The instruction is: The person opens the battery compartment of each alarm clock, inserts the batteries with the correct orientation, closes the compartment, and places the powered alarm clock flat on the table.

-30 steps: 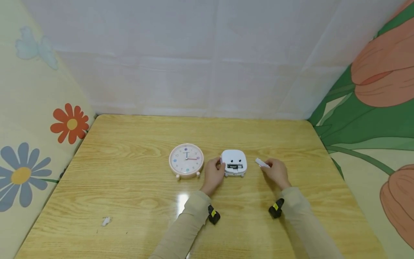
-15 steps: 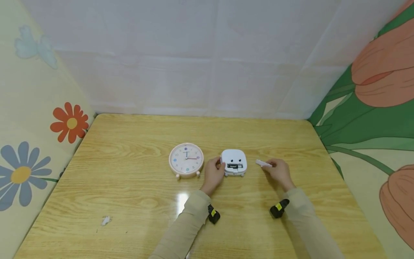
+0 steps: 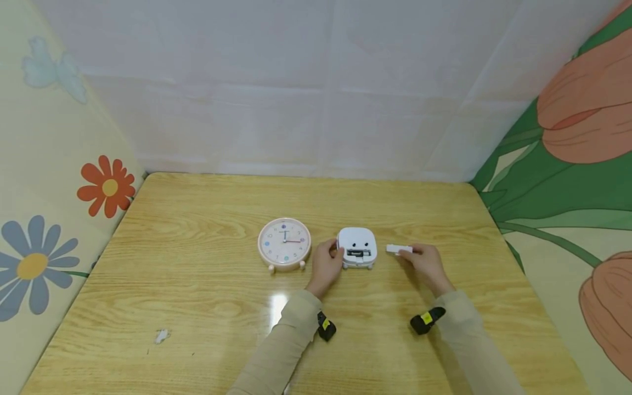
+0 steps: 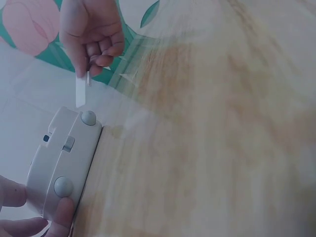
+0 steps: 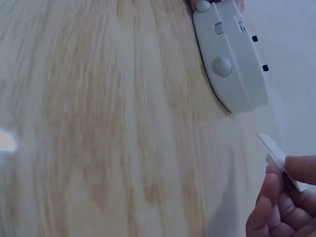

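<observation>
A small white clock (image 3: 356,238) lies face down on the table, its back up with two black knobs and an uncovered battery slot. A dark battery (image 3: 355,254) sits in that slot. My left hand (image 3: 326,265) grips the clock's left side, thumb on top; in the left wrist view its fingers (image 4: 61,217) reach round the rim by a round foot. To the right of the clock, my right hand (image 3: 427,265) pinches a white battery cover (image 3: 395,249) between thumb and fingers, above the table. The right wrist view shows the cover (image 5: 272,147) edge-on, apart from the clock.
A round pink alarm clock (image 3: 284,244) lies face up left of my left hand. A small white scrap or worn patch (image 3: 162,336) shows on the wooden table (image 3: 207,307) at front left. A white cloth backdrop (image 3: 306,99) rises behind the table's far edge.
My right hand has turned the battery cover from slanted to nearly level and brought it slightly toward the white clock. The left hand and both clocks stay where they were.
</observation>
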